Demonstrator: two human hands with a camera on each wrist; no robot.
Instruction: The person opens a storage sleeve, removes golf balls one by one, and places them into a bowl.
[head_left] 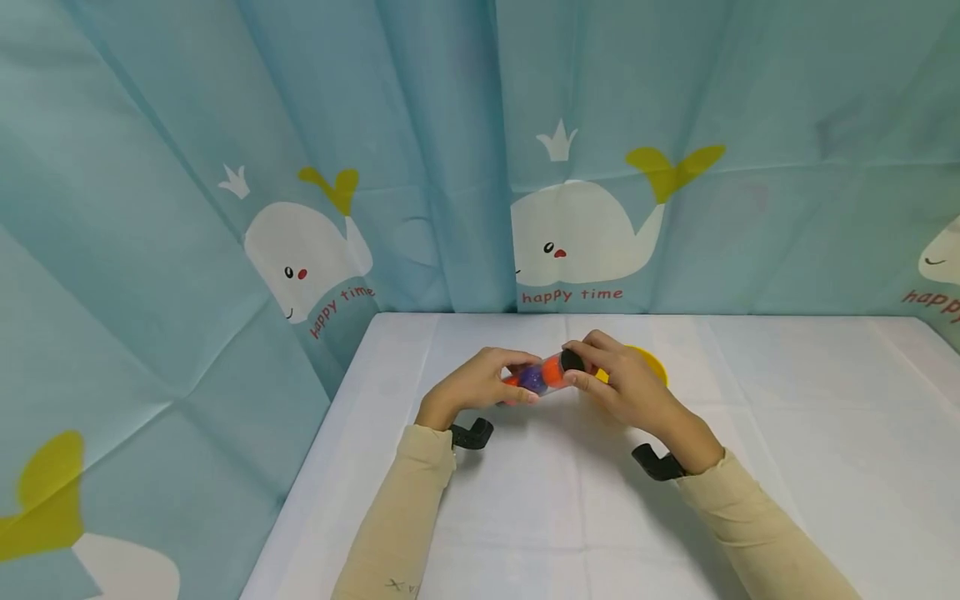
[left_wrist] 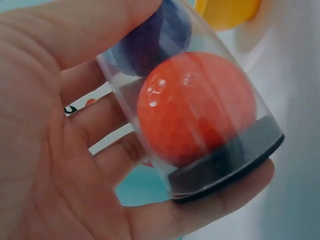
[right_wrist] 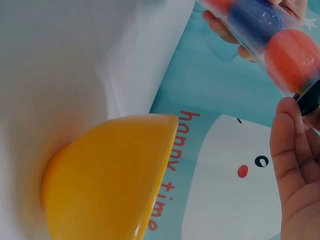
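Both hands' grip holds tube [head_left: 542, 377] level, left-right.

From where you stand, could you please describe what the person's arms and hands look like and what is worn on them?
Both arms wear long, snug beige sleeves that end at the wrists. The left sleeve has small dark markings near the elbow. A black mount sits at the left wrist and another at the right. The left hand and right hand are bare, with no gloves.
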